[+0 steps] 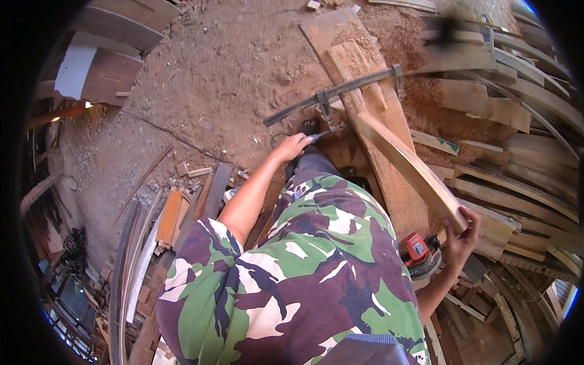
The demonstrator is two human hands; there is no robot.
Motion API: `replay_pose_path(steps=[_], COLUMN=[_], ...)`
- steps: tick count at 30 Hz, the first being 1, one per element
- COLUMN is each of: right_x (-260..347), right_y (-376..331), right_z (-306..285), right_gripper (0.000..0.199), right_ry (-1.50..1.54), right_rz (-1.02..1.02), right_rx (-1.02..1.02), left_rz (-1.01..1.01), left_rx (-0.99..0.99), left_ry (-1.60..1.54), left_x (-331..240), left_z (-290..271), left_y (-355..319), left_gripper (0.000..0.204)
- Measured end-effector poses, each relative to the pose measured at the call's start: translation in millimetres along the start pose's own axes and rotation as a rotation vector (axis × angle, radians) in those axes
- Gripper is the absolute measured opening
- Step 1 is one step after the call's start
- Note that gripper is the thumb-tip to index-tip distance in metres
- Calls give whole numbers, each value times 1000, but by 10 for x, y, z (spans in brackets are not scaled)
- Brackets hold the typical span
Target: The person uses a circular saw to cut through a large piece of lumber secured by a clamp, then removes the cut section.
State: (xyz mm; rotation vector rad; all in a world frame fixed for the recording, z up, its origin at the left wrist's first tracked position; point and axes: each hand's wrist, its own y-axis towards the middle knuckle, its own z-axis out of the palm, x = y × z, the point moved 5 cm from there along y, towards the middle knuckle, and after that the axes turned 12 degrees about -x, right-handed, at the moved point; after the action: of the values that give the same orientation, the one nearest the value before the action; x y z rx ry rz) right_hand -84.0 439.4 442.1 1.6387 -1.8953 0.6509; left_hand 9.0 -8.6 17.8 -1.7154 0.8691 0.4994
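Observation:
My left hand (292,148) is closed round the screw handle of a dark metal bar clamp (292,111). The clamp's bar lies slantwise across a broad wooden plank (398,182) and the wood on top of it. A long, slightly curved piece of wood (409,165) runs from near the clamp towards my right side. At its near end, my right hand (462,234) grips it, with the fingers over the edge and the thumb on the other side. Which pieces the clamp's jaws press on is hard to make out.
A red power tool (417,248) sits by the plank's near end, beside my right forearm. Curved boards (517,188) are stacked along the right. Wood offcuts (173,216) lie at the left. Sawdust (420,103) covers the dirt ground (219,79) around the plank's far end.

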Motion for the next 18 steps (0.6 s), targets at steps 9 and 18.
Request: replay_pose_path(steps=[9,18], right_x=[-2356,-2166], right_y=[-755,-569], right_z=[1157,1759], right_gripper=[44,43], right_ry=[-325,-496], right_rz=[179,57], right_rx=[86,101], left_rz=[-31,-45], left_rx=[-2,25], left_ry=[68,79], left_x=[-31,-60], left_z=[-72,-69], left_y=[21,21], left_gripper=[52,50])
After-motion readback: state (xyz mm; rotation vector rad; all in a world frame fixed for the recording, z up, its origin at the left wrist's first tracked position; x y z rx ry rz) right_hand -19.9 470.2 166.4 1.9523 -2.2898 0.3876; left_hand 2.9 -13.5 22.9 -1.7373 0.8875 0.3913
